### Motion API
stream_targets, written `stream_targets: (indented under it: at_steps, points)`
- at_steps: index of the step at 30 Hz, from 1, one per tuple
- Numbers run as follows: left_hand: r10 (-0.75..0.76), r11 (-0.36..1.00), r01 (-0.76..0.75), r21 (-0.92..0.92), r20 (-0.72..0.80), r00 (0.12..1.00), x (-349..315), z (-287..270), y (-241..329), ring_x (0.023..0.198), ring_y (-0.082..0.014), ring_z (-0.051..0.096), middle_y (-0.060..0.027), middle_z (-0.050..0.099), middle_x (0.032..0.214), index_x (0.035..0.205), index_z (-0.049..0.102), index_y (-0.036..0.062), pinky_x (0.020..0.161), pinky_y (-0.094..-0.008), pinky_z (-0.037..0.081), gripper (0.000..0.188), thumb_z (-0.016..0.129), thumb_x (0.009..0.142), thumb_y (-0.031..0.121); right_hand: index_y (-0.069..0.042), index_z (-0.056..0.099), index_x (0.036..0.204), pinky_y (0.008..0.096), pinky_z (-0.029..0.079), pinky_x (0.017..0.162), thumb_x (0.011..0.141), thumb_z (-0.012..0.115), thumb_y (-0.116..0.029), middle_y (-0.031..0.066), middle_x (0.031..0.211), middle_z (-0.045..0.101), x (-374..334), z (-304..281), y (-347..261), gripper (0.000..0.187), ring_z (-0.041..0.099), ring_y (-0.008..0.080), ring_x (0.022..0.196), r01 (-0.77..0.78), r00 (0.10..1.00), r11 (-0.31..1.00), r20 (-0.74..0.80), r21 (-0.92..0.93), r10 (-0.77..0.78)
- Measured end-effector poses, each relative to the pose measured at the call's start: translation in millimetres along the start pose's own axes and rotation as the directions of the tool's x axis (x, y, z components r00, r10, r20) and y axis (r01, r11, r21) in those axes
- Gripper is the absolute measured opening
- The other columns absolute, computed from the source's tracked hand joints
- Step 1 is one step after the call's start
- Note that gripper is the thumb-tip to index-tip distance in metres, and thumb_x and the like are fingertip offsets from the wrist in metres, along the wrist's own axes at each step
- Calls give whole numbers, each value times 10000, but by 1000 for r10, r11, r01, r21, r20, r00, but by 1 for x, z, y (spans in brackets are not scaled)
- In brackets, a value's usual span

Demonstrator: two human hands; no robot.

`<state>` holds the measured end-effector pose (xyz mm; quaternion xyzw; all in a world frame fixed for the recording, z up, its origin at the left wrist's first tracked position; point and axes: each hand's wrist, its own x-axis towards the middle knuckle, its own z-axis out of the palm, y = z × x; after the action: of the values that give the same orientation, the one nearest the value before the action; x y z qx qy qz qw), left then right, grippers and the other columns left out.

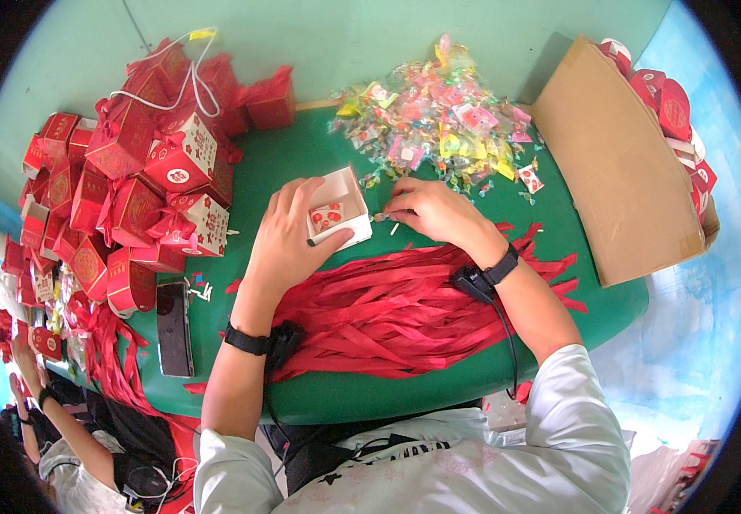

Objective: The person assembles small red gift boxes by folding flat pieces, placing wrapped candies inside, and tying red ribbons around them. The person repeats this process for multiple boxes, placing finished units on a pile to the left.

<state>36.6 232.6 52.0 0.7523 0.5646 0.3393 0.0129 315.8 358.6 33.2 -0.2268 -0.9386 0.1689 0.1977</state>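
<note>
My left hand (289,227) is wrapped round a small open gift box (355,190), white on the inside and tilted on the green table. Within the box lies a small white packet with red prints (326,216). Just to the box's right, my right hand (435,210) has its fingers pinched together on a small wrapped candy (380,218), low over the tabletop. Beyond both hands rises a heap of colourful wrapped candies (439,120). A thick spread of red ribbons (405,313) lies under my forearms, nearer to me.
Finished-looking red gift boxes (122,197) are piled high on the left. A dark phone (174,328) lies beside them. At the right stands a cardboard box (615,163) holding more red boxes. Another person's arm (75,428) shows at the lower left.
</note>
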Motion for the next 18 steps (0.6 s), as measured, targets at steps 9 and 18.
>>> stream_targets:
  at_steps: [9, 18]
  points:
    - [-7, 1000, 7, 9, -5, 1000, -1, -1, 3, 1321, -456, 606, -219, 628, 1453, 1521, 513, 48, 1116, -542, 513, 843, 920, 876, 405, -97, 865, 1114, 392, 607, 881, 957, 826, -86, 93, 1136, 749, 8, -48, -12, 162, 750, 274, 1000, -17, 950, 998, -311, 60, 35]
    - [50, 998, -48, 46, -31, 998, 1, -1, 21, 1354, -426, 599, -200, 628, 1471, 1585, 477, 48, 1145, -537, 494, 975, 943, 828, 447, -81, 798, 1146, 419, 620, 874, 950, 827, -78, 103, 1151, 734, 12, -41, -87, 198, 745, 312, 1007, 205, 878, 978, -446, 29, -171]
